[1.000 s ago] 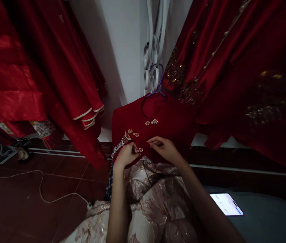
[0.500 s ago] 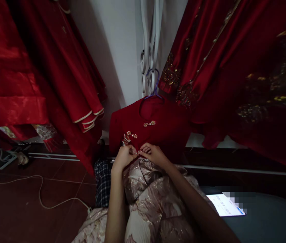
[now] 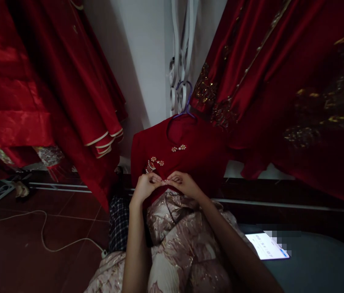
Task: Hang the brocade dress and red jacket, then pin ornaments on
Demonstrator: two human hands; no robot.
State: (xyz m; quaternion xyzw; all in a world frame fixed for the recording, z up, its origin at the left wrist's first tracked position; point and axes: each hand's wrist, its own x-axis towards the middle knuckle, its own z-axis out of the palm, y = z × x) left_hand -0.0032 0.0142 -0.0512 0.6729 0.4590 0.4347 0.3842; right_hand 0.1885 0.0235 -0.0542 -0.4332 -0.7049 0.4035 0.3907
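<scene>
A red garment (image 3: 202, 150) hangs in front of me on a purple hanger (image 3: 188, 101). Two jewelled clasps show on its front: one clasp (image 3: 178, 148) under the neckline, another clasp (image 3: 156, 161) lower left with a fan-shaped beaded ornament (image 3: 150, 167) beside it. Below them my left hand (image 3: 148, 188) and my right hand (image 3: 184, 184) meet fingertip to fingertip. Both are closed in a pinch on a small beaded clasp (image 3: 165, 182), mostly covered by the fingers. A patterned, shiny floral cloth (image 3: 178, 244) lies over my lap, just under the hands.
Red garments (image 3: 92, 101) hang at left, and sequinned red garments (image 3: 251, 81) at right. White metalwork (image 3: 176, 53) rises behind the hanger. A lit phone (image 3: 268, 246) lies on a dark rounded surface (image 3: 318, 260). A white cable (image 3: 45, 234) crosses the tiled floor (image 3: 13, 252).
My fingers have drawn slightly closer together at the small clasp, the left hand's fingers straighter now. The view has shifted a little; the garment stays where it hangs.
</scene>
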